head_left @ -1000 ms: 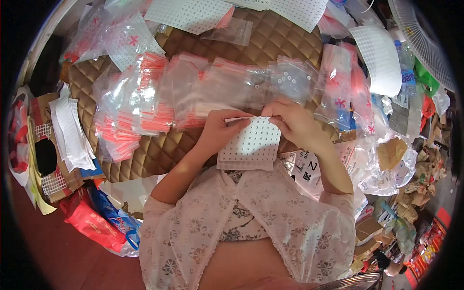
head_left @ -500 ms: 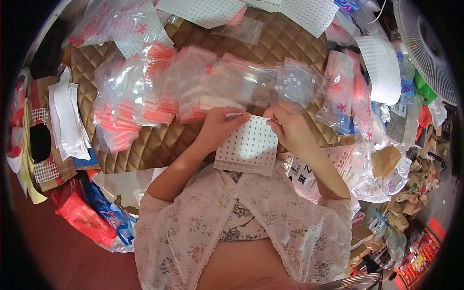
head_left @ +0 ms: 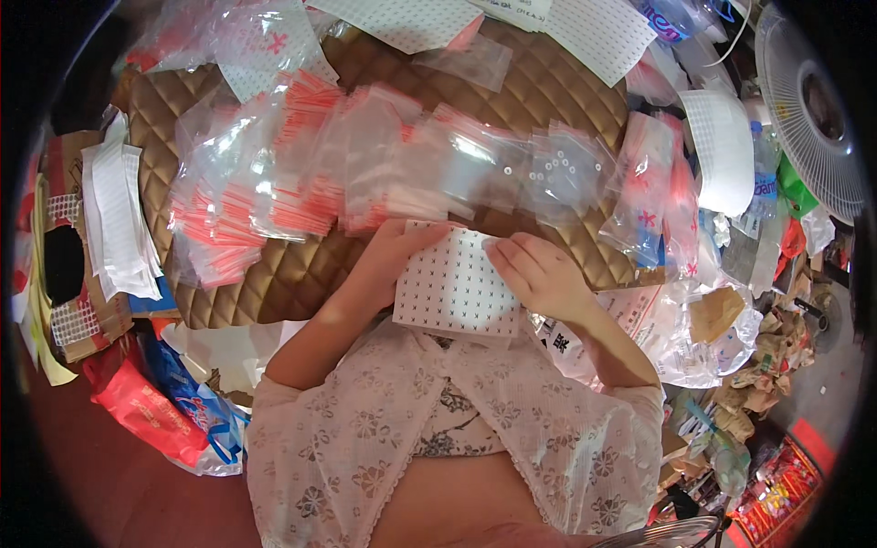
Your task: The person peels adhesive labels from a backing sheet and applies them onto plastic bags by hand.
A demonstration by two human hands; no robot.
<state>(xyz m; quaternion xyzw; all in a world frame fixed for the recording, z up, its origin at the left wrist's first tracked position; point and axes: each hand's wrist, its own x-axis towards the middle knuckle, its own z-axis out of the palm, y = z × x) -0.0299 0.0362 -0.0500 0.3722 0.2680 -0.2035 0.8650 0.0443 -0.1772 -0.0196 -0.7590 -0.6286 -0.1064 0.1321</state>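
Above my lap I hold a white sheet [head_left: 452, 285] covered in rows of small dark marks. A pale, see-through margin shows below its lower edge, perhaps a plastic bag. My left hand [head_left: 391, 258] grips the upper left side, thumb on top and fingers hidden beneath. At the upper right, my right hand [head_left: 541, 276] is closed on the edge with bent fingers over the front. Just beyond lie overlapping transparent zip bags [head_left: 379, 155] with red-orange edges. A bag with small white rings [head_left: 559, 169] is at the right end of that row.
A brown quilted surface [head_left: 288, 283] carries the bags. Printed sheets [head_left: 598, 36] lie at the far side and white papers [head_left: 119, 215] at the left. A fan [head_left: 808, 105] stands at the far right; a red bag [head_left: 151, 416] is at lower left.
My right hand has moved from a pinch at the sheet's upper corner to its right side. The sheet has shifted slightly left and shows more broadly; my left hand has moved left and down.
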